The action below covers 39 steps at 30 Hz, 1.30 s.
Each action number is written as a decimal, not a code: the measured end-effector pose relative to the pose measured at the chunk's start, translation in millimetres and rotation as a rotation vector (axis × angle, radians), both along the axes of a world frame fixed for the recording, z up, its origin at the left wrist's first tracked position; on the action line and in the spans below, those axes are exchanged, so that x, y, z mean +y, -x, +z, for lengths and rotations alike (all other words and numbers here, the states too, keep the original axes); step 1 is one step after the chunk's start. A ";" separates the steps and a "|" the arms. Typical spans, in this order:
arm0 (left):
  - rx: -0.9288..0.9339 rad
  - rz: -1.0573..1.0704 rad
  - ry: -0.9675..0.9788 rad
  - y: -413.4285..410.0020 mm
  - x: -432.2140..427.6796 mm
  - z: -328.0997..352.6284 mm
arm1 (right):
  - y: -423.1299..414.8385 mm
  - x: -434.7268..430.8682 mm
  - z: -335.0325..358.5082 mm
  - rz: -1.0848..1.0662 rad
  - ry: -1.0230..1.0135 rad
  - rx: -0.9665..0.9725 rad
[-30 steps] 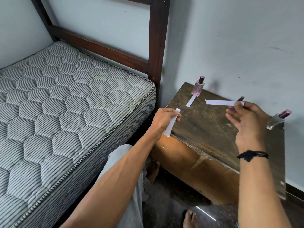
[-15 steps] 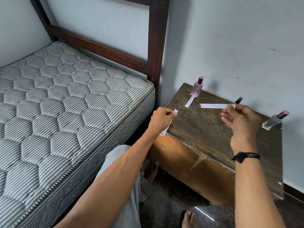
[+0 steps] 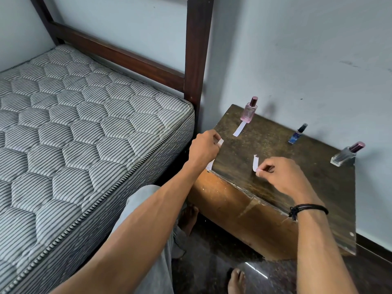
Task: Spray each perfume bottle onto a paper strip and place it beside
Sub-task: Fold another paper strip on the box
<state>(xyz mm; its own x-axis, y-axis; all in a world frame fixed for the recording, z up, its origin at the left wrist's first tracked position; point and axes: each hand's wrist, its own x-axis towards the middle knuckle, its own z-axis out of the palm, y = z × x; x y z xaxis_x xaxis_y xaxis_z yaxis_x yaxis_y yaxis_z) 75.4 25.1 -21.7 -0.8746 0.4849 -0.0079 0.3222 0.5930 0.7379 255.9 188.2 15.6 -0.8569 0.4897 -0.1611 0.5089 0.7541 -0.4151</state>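
With the right hand (image 3: 282, 175) pinching one paper strip (image 3: 255, 162) by its end, well short of the blue bottle (image 3: 297, 135) on the table (image 3: 267, 145), and the left hand (image 3: 203, 150) gripping another strip (image 3: 220, 142), we advise bringing the free end near that bottle's nozzle before spraying.

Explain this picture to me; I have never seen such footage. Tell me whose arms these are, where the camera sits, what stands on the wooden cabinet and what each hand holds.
There is no machine. The arms are a person's, and the one camera sits on that person's head, looking forward and down. On the wooden cabinet, near the wall, stand a pink bottle with a paper strip lying in front of it, a blue bottle and a clear bottle. The left hand grips a second strip at the cabinet's corner. The right hand pinches a third strip.
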 end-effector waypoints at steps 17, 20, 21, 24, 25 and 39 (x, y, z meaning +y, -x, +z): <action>0.092 -0.025 0.046 1.0 -1.3 -3.1 | -0.7 8.9 -10.8 -0.011 0.159 -0.054; 0.099 -0.038 0.052 0.6 0.0 -1.9 | 0.3 7.2 -16.9 -0.018 0.088 -0.040; 0.103 -0.046 0.057 0.3 0.6 -1.4 | 1.0 5.9 -18.0 -0.019 0.066 -0.043; 0.134 -0.065 0.068 -0.1 2.0 -2.2 | 3.3 2.6 -18.0 -0.037 0.042 -0.048; 0.141 -0.069 0.072 -0.3 2.1 -2.8 | 4.1 1.7 -17.5 -0.046 0.043 -0.050; 0.095 -0.056 0.036 -2.8 4.6 10.3 | -0.2 7.5 -8.8 -0.175 0.095 0.104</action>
